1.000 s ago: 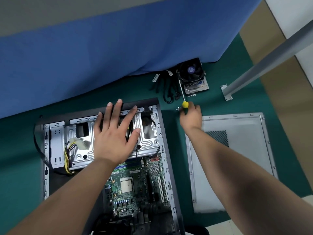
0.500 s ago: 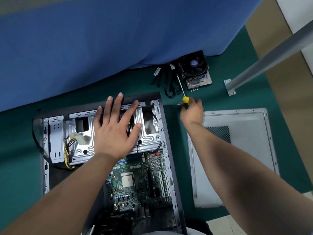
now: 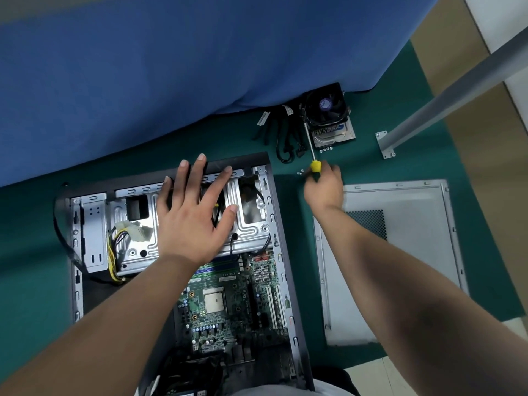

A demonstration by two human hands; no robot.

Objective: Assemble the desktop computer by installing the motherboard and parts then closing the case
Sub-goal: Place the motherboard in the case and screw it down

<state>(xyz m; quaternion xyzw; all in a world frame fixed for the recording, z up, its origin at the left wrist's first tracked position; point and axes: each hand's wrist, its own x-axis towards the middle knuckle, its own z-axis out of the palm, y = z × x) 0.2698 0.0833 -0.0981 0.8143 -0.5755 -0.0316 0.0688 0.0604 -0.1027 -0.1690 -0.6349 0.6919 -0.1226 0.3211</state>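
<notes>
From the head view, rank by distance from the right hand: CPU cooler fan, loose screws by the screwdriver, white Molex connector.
From the right hand:
1. Loose screws, just left of it.
2. CPU cooler fan, beyond it by the blue cloth.
3. White Molex connector, far left inside the case.

My makeshift computer repair workshop: an open tower case (image 3: 274, 224) with its motherboard (image 3: 228, 304) bared lies on a green mat (image 3: 28, 281) spread across the floor, the case's side panel (image 3: 400, 252) beside it. Near the mat's far edge sit a cooler fan (image 3: 325, 107), loose cables (image 3: 283, 138) and screws (image 3: 326, 150), below a blue cloth (image 3: 171, 67) and a metal frame leg (image 3: 457, 95).
</notes>
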